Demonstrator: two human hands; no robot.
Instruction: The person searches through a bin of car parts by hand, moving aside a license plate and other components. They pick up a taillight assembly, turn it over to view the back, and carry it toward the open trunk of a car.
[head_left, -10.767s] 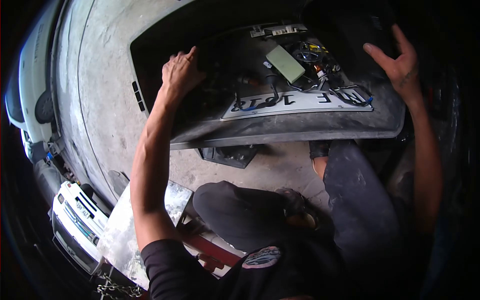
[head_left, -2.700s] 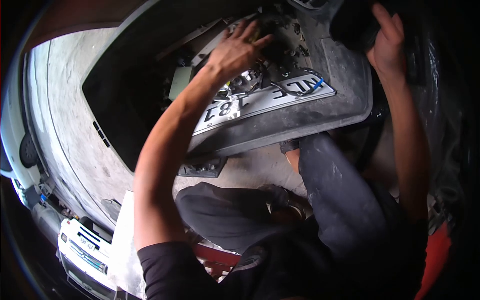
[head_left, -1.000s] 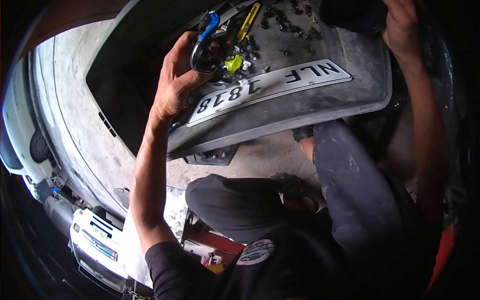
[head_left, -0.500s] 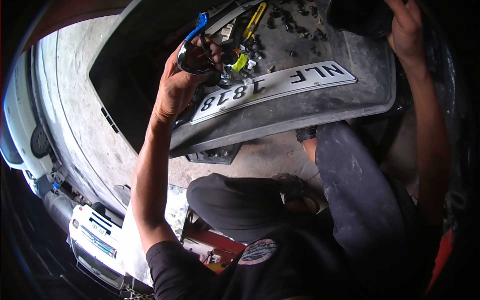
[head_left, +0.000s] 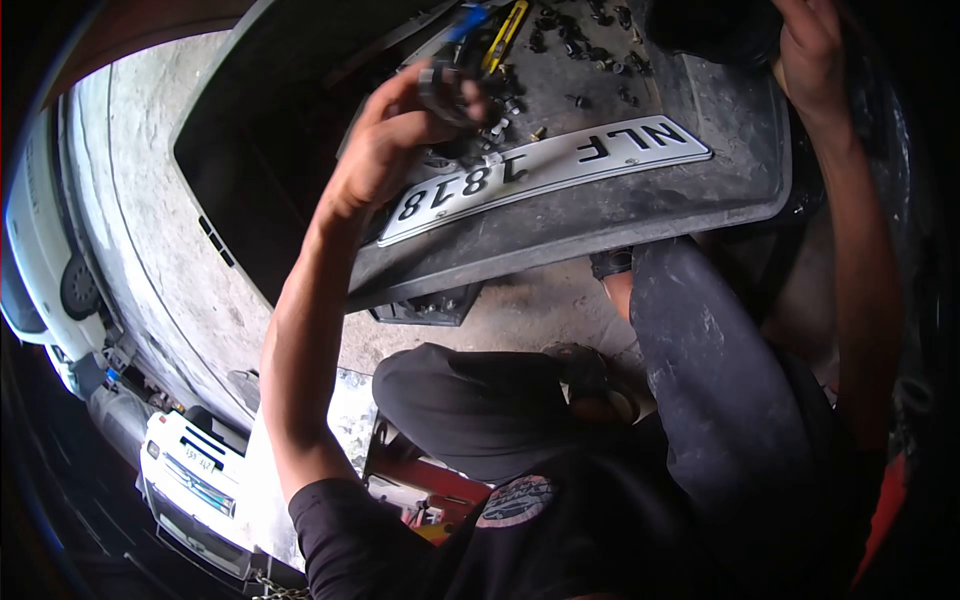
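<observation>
My left hand [head_left: 385, 135] is raised over the left part of the dark tray-like panel [head_left: 560, 240]. Its fingers are closed round a motion-blurred dark part [head_left: 447, 92] with a blue end [head_left: 468, 22]. At the top right, my right hand [head_left: 812, 60] grips the edge of a black object [head_left: 715, 30], whose shape is hard to make out. A white number plate [head_left: 550, 175] lies on the panel, below and between both hands. Small dark clips [head_left: 575, 48] are scattered above it, beside a yellow cutter [head_left: 505, 38].
The panel's raised front edge runs above my bent knees [head_left: 475, 400]. A dark part [head_left: 430, 308] lies on the concrete floor beneath it. At the left are a white vehicle [head_left: 35, 240] and a white vehicle front [head_left: 195, 480]. Something red [head_left: 430, 480] is beside my body.
My left hand has moved right and turned with the blue-ended part, now blurred and over the yellow-green piece seen before. My right hand and the black object have shifted very slightly.
</observation>
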